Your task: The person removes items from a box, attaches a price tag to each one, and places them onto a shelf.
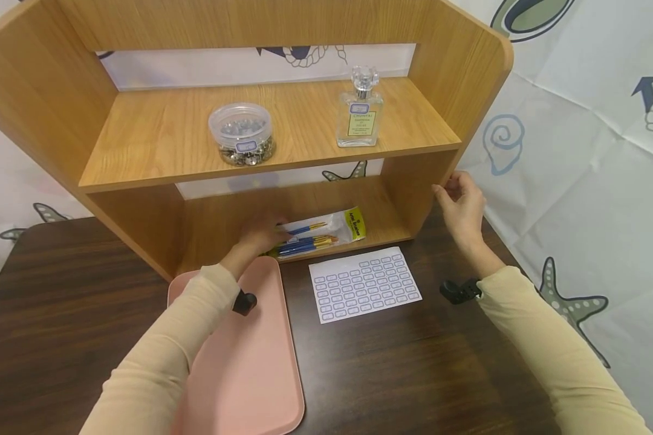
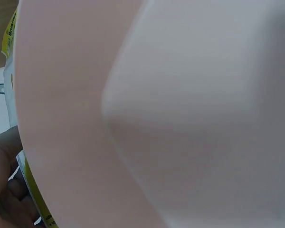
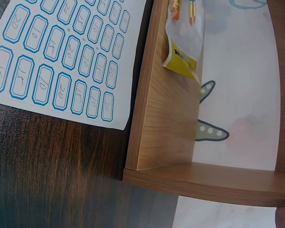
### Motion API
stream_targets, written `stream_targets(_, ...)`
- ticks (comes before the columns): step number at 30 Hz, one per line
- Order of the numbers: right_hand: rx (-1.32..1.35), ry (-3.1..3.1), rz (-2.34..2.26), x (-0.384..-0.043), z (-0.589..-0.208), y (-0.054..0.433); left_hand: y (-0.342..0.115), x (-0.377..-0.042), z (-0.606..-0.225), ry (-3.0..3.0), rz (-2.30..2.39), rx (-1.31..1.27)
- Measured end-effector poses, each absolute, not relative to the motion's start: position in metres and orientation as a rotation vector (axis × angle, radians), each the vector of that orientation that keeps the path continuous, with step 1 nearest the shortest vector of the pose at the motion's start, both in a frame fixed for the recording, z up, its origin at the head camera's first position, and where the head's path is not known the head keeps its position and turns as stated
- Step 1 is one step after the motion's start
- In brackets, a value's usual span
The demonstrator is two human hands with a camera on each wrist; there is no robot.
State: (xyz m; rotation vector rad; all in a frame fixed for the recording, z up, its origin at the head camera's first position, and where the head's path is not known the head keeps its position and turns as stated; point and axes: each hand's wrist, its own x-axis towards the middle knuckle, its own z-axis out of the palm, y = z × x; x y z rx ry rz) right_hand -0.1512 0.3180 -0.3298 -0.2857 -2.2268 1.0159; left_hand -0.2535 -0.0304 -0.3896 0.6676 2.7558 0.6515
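On the lower board of a wooden shelf (image 1: 277,211), my left hand (image 1: 258,232) holds the left end of a clear pack of paint brushes (image 1: 326,232). The pack has a yellow header and blue-handled brushes. In the left wrist view the thumb and curled fingers of the left hand (image 2: 7,185) are at the pack's edge, partly cut off by the frame. My right hand (image 1: 462,205) pinches the front edge of the shelf's right side panel. Only a fingertip of it shows in the right wrist view.
A round clear jar (image 1: 242,133) of small metal pieces and a labelled perfume bottle (image 1: 359,121) stand on the upper board. A sticker sheet (image 1: 366,284) lies on the dark table (image 1: 392,362). The pink tray (image 1: 250,374) is under my left forearm.
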Motion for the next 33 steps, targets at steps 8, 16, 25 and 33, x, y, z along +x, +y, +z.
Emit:
stream_targets(8,-0.276,-2.220,1.023,-0.152,-0.330,0.318,-0.031,-0.253,-0.393,2.793,0.686,0.676)
stream_targets(16,-0.267,-2.221,1.020,-0.152,-0.330,0.318,-0.031,-0.250,-0.393,2.797,0.695,0.643)
stream_targets(25,-0.256,-2.237,1.037,-0.150,-0.329,0.317,-0.038,-0.247,-0.393,2.835,0.700,0.636)
stream_targets(33,-0.202,-2.330,0.993,-0.145,-0.325,0.324,-0.046,-0.238,-0.380,2.768,0.716,0.701)
